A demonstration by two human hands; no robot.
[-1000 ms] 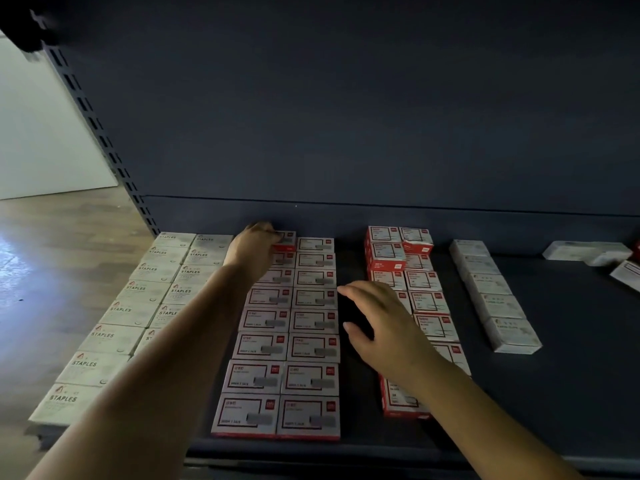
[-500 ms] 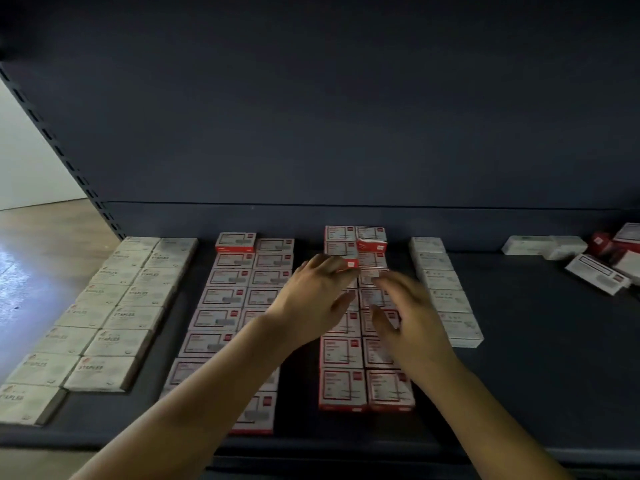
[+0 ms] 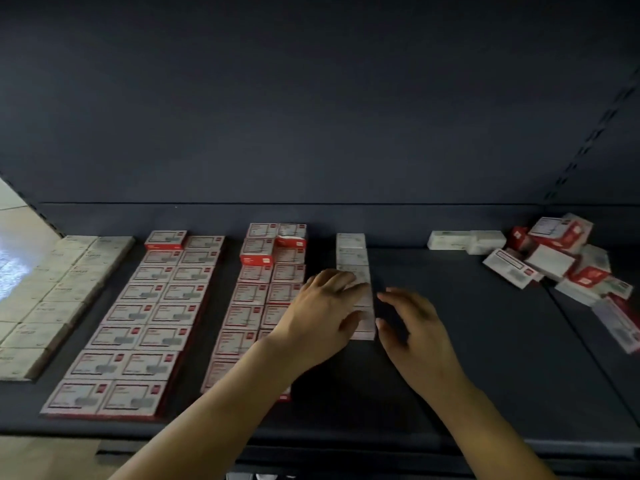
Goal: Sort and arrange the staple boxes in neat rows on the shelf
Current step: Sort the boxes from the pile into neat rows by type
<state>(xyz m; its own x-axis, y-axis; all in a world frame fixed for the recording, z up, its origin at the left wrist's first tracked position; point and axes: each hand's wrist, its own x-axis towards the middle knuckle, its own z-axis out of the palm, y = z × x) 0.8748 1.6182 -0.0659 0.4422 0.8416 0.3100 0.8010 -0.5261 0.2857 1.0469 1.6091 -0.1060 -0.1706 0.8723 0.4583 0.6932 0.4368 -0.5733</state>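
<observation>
Dark shelf [image 3: 485, 341]: the single white staple-box row [image 3: 353, 258] is being squared between left hand [image 3: 318, 317] and right hand [image 3: 415, 327], both open-fingered, nothing gripped. Next, the jumbled box pile [image 3: 561, 258] probably needs sorting.

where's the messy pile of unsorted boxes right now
In the head view, the loose heap of red and white cardboard staple boxes lies at the shelf's far right, beyond the right hand and right of two plain white boxes.

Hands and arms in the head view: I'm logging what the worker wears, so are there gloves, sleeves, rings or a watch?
None show. The left hand and the right hand are bare, without gloves or visible rings. Both forearms are uncovered down to the picture's lower edge, with no sleeve, watch or band in view.
</observation>
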